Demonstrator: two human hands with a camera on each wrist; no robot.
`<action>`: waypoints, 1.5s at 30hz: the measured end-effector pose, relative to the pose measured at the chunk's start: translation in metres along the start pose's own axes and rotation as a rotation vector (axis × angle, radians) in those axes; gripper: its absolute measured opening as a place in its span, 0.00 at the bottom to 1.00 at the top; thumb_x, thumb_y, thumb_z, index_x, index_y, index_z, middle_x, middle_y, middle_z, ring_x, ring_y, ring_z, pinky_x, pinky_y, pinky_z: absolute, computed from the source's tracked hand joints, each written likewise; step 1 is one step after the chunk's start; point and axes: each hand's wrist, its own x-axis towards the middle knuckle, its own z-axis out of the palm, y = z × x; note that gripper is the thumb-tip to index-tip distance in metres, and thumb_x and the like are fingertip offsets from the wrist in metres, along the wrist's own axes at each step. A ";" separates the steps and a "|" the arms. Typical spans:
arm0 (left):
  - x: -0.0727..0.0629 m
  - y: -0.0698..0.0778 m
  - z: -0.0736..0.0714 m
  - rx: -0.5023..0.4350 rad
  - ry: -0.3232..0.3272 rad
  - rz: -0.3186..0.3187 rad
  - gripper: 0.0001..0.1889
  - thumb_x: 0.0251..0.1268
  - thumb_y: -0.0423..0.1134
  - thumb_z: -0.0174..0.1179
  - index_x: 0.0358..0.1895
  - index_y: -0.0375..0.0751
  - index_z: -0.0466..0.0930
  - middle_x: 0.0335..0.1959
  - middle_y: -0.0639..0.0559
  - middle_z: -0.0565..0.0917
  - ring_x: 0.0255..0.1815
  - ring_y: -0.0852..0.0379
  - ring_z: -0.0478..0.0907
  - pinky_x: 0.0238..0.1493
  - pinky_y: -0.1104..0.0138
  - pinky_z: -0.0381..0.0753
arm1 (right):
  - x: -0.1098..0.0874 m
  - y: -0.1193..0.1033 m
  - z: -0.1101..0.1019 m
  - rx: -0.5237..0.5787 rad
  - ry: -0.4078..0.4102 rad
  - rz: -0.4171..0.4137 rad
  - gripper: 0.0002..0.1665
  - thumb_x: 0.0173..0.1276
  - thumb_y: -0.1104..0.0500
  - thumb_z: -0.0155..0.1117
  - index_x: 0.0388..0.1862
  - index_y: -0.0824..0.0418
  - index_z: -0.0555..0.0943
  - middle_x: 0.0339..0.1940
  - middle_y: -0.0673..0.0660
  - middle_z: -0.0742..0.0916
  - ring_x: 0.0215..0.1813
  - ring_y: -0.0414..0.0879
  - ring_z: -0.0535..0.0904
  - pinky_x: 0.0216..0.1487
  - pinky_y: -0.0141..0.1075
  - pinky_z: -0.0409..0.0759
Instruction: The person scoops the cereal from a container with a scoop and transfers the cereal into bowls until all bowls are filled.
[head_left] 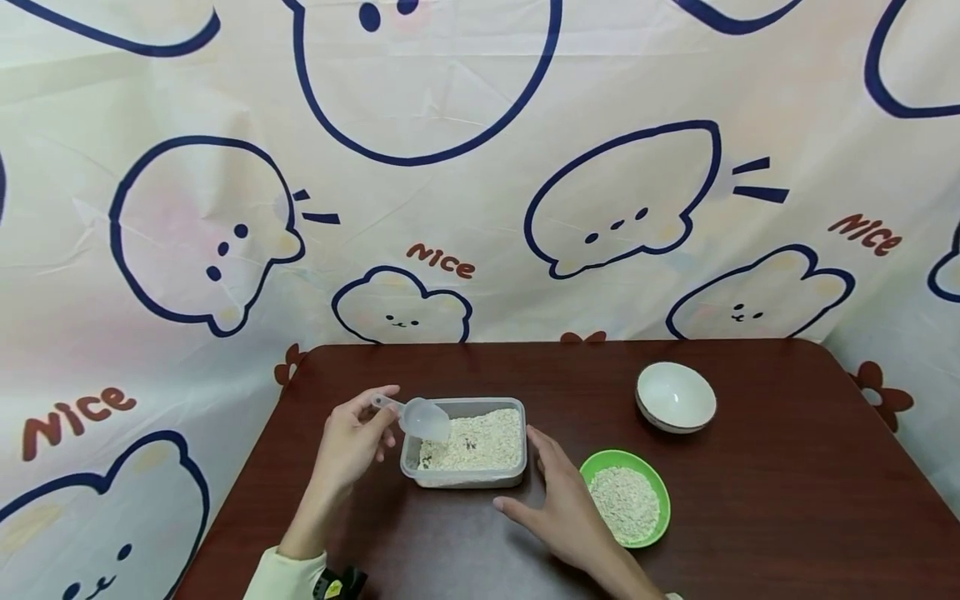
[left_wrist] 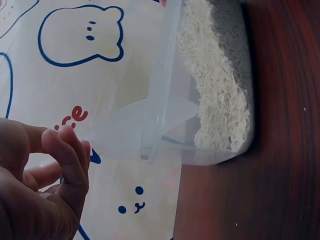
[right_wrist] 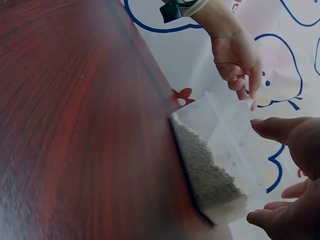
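My left hand (head_left: 355, 440) pinches the handle of a translucent plastic scoop (head_left: 425, 419) between thumb and fingers. The scoop's bowl dips over the left end of a clear rectangular container (head_left: 468, 478), and its tip is close to the flakes in the left wrist view. Pale oat-like flakes (head_left: 483, 437) fill the container, heaped higher toward one side, with a few dark specks on top. At the container's right end my right hand (head_left: 561, 506) is spread, thumb apart from the fingers, fingertips right at the wall. It holds nothing.
A green bowl (head_left: 663, 515) of similar pale flakes stands just right of my right hand. Farther back on the right is a white bowl (head_left: 677, 397). All stand on a dark brown wooden table (head_left: 787, 483), with a cartoon-printed cloth (head_left: 480, 208) hanging behind it.
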 end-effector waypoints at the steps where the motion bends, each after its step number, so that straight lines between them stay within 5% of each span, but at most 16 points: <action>1: 0.000 0.000 0.001 0.016 -0.009 0.005 0.19 0.79 0.37 0.62 0.69 0.43 0.82 0.28 0.50 0.83 0.19 0.56 0.77 0.19 0.67 0.78 | 0.001 0.001 0.002 0.019 -0.003 -0.001 0.60 0.60 0.51 0.86 0.85 0.62 0.63 0.82 0.59 0.74 0.81 0.55 0.73 0.76 0.51 0.77; 8: 0.000 -0.002 0.005 0.039 -0.054 0.003 0.19 0.78 0.32 0.59 0.68 0.42 0.83 0.28 0.45 0.83 0.18 0.57 0.75 0.18 0.67 0.77 | 0.005 0.009 0.015 0.089 0.004 -0.001 0.59 0.65 0.54 0.82 0.85 0.70 0.58 0.83 0.68 0.70 0.80 0.61 0.72 0.74 0.48 0.78; 17: -0.008 -0.016 0.023 -0.099 -0.078 -0.050 0.18 0.78 0.30 0.59 0.66 0.36 0.83 0.37 0.41 0.87 0.20 0.60 0.74 0.17 0.71 0.74 | 0.003 0.016 0.028 0.226 -0.002 0.029 0.54 0.72 0.57 0.76 0.85 0.72 0.56 0.81 0.72 0.71 0.81 0.64 0.71 0.75 0.47 0.75; 25: -0.019 -0.018 0.050 -0.212 -0.039 -0.068 0.11 0.72 0.26 0.58 0.50 0.30 0.88 0.35 0.40 0.88 0.18 0.61 0.77 0.14 0.73 0.70 | 0.002 0.021 0.034 0.259 0.027 0.019 0.51 0.74 0.56 0.75 0.85 0.71 0.58 0.80 0.72 0.73 0.80 0.64 0.72 0.74 0.47 0.76; 32: -0.030 -0.014 0.071 -0.273 -0.049 -0.080 0.14 0.70 0.26 0.59 0.55 0.30 0.87 0.37 0.41 0.88 0.18 0.62 0.77 0.13 0.74 0.69 | 0.002 0.022 0.036 0.233 0.069 0.017 0.48 0.75 0.55 0.74 0.84 0.68 0.61 0.77 0.71 0.76 0.77 0.64 0.76 0.72 0.47 0.79; 40: -0.033 -0.012 0.078 -0.301 -0.049 -0.069 0.15 0.70 0.27 0.61 0.57 0.30 0.87 0.48 0.40 0.88 0.18 0.64 0.76 0.12 0.74 0.68 | 0.003 0.022 0.041 0.238 0.126 -0.007 0.45 0.74 0.57 0.75 0.81 0.69 0.65 0.74 0.72 0.80 0.74 0.64 0.80 0.68 0.47 0.83; 45: -0.032 -0.014 0.078 -0.362 -0.071 -0.077 0.17 0.70 0.26 0.61 0.59 0.27 0.85 0.41 0.45 0.87 0.17 0.64 0.75 0.12 0.75 0.67 | 0.003 0.021 0.041 0.244 0.129 0.008 0.45 0.72 0.58 0.76 0.81 0.67 0.65 0.74 0.70 0.80 0.74 0.63 0.79 0.68 0.46 0.83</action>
